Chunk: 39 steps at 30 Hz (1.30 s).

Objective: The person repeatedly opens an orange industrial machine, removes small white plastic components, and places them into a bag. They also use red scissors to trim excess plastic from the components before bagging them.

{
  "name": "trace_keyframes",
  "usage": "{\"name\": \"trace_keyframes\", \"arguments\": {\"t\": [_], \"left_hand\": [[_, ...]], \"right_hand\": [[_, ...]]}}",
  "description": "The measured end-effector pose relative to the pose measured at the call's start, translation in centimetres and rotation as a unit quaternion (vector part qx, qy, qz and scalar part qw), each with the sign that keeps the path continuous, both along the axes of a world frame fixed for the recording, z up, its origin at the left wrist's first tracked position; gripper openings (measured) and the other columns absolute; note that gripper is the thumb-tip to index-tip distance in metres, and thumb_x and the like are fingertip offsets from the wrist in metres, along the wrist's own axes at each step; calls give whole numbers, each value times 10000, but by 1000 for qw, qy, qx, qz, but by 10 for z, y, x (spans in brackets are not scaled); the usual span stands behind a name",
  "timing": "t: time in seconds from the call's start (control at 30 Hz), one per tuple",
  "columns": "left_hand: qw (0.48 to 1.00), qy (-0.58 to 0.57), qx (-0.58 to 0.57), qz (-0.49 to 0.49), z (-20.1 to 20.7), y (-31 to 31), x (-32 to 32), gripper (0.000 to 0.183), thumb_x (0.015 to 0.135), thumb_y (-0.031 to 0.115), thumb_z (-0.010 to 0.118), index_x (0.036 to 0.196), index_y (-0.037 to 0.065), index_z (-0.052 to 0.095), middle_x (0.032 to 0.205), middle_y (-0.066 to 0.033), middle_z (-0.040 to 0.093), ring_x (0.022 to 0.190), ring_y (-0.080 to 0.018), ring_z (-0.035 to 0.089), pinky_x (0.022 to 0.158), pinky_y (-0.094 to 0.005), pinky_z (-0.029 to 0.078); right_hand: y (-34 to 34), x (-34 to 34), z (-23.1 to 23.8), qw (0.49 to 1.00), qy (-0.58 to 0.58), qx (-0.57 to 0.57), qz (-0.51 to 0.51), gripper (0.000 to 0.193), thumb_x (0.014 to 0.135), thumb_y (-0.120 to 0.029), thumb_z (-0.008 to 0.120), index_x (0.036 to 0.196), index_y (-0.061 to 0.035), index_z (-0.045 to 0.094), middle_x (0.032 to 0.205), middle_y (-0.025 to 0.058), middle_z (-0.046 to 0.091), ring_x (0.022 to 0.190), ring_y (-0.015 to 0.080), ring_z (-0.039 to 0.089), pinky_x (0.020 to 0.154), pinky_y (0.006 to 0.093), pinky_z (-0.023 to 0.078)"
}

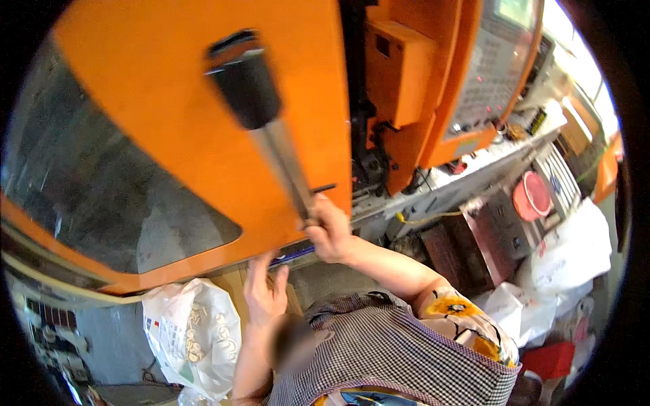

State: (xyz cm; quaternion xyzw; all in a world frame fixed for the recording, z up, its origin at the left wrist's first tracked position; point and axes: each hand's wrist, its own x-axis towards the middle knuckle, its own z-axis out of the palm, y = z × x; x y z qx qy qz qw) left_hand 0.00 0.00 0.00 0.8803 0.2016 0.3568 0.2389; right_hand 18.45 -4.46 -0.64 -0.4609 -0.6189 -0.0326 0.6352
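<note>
A long metal pull handle point(288, 166) with a thick black end piece stands out from the orange machine door point(162, 74). My right hand point(330, 230) is wrapped round the lower end of its bar. Lower and to the left, my left hand point(265, 287) is up by the bottom edge of the door, fingers stretched and apart, with nothing visible in it. Whether its fingertips touch the edge I cannot tell. A dark window point(101, 162) fills the left part of the door.
Right of the door stands a control panel point(484, 88). Beyond its ledge sit a pink basket point(533, 196) and white bags point(569, 254), with a red object point(550, 360) lower down. A white plastic bag point(159, 325) of small pale parts is beside my left arm.
</note>
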Motion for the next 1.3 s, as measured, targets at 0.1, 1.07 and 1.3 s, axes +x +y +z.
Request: {"name": "trace_keyframes", "arguments": {"t": [0.1, 1.07, 1.3], "left_hand": [[992, -117, 3, -37, 16, 0, 49, 455, 868, 197, 566, 1206, -63, 408, 1134, -206, 518, 1033, -328, 524, 888, -377, 410], [814, -212, 163, 515, 14, 70, -1, 392, 858, 140, 604, 1132, -67, 416, 1166, -199, 455, 1045, -234, 465, 876, -349, 410], [922, -200, -308, 126, -20, 42, 103, 367, 919, 260, 463, 1118, -48, 471, 1057, -157, 537, 973, -239, 531, 866, -362, 428]], "right_hand": [[-20, 1, 4, 998, -12, -56, -23, 443, 774, -113, 606, 1179, 17, 479, 1001, 159, 551, 833, 308, 521, 750, 368, 435], [91, 210, -131, 831, -179, -525, -49, 214, 768, 51, 552, 973, -1, 587, 986, 188, 590, 910, 351, 582, 761, 414, 481], [73, 195, -86, 916, -120, -382, 21, 139, 796, -17, 587, 934, 4, 588, 941, 151, 595, 826, 312, 594, 707, 386, 487]]}}
